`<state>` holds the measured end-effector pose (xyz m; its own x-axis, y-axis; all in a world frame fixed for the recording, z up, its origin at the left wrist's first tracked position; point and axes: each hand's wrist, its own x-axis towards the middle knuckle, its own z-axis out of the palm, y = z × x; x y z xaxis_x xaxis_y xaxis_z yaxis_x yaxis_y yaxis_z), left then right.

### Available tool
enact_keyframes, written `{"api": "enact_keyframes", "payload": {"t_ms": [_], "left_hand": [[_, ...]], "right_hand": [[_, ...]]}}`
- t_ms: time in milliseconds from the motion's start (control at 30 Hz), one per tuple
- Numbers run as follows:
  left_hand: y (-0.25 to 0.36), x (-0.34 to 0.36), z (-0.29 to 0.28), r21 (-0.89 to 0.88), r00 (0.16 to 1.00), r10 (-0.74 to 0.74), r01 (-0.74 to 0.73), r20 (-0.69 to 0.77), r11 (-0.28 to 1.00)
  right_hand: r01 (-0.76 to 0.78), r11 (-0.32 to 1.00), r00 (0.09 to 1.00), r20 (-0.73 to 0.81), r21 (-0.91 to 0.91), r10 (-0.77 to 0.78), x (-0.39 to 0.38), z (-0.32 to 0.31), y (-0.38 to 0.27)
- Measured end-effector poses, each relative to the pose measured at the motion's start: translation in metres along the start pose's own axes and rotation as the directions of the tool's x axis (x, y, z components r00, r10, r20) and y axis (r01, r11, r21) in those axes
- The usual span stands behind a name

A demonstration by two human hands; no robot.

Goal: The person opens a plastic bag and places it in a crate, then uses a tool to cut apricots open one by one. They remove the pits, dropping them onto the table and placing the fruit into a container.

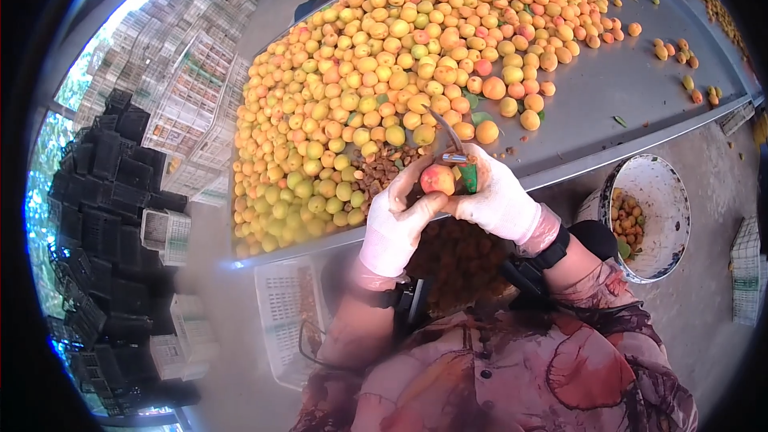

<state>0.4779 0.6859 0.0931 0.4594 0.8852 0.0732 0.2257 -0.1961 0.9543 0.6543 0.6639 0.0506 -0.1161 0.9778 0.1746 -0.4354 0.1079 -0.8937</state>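
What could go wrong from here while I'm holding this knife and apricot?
The curved knife in your right hand has its blade out, close to your left hand, so a slip might cut you. The smooth, round apricot in your left hand could twist loose if your grip eases. The piled apricots come close to the near edge of the metal table, so a bump might send some over.

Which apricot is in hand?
The red-blushed apricot in the left hand, beside the green-handled knife; the ones heaped on the metal table are unheld.
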Motion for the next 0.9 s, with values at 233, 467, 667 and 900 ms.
{"api": "enact_keyframes", "payload": {"t_ms": [233, 467, 667, 900], "left_hand": [[0.005, -0.007, 0.011, 0.152, 0.997, 0.070, -0.062, -0.045, 0.986], [0.010, -0.003, 0.018, 0.237, 0.984, 0.162, -0.139, -0.079, 0.962], [0.007, -0.002, 0.019, 0.111, 0.993, 0.080, -0.070, -0.086, 0.991], [-0.011, -0.002, 0.023, -0.331, 0.999, 0.008, -0.025, -0.054, 0.943]], "right_hand": [[0.133, 0.923, 0.991, 0.024, -0.361, -0.133, 0.002, -0.011, 0.010], [0.049, 0.995, 0.998, -0.024, -0.084, -0.052, -0.001, -0.006, 0.010], [0.048, 0.984, 0.999, -0.014, -0.172, -0.052, -0.002, -0.003, -0.008], [-0.255, 0.967, 0.967, -0.020, -0.002, 0.255, -0.012, 0.000, -0.026]]}}
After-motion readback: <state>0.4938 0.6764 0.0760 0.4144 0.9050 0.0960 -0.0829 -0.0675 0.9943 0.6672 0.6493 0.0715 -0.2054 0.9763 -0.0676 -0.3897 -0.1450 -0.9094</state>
